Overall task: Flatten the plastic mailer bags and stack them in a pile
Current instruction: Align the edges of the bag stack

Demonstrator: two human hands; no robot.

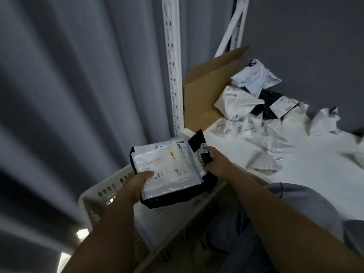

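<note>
**A:** What is nearest the camera?

**B:** Two bare forearms reach out, and a knee in grey cloth [307,205] shows at the lower right. The left hand [137,182] grasps the near left corner of a white mailer bag [167,168]. Its thumb lies on top and its fingers are hidden beneath. The right hand [215,160] grips the far right edge of a black mailer bag [177,198], with fingers curled round the plastic.

**A:** How do those two bags look?

**B:** They are flat and held together, white on black. The white one is smooth, with faint grey print, a small yellow mark and a shipping label along its far edge. The black one is wider. It shows as a dark border on the left and near sides and sticks up past the right hand. I cannot tell whether other bags lie between them.

**A:** Where are they?

**B:** They are in the air, tilted, above a white slotted plastic basket [98,194] and just beside the near left corner of a white table [315,184].

**A:** And farther back?

**B:** Loose mailer bags [262,160] lie scattered on the table, crumpled and puffed. Some are clear, some are white, and there is a crumpled black bag [268,97] with a label beside it. The heap runs up to an open cardboard box [204,91] at the table's far left. Behind the box stands a white perforated shelf upright [173,66]. Grey curtain folds [69,85] fill the left side, blurred.
</note>
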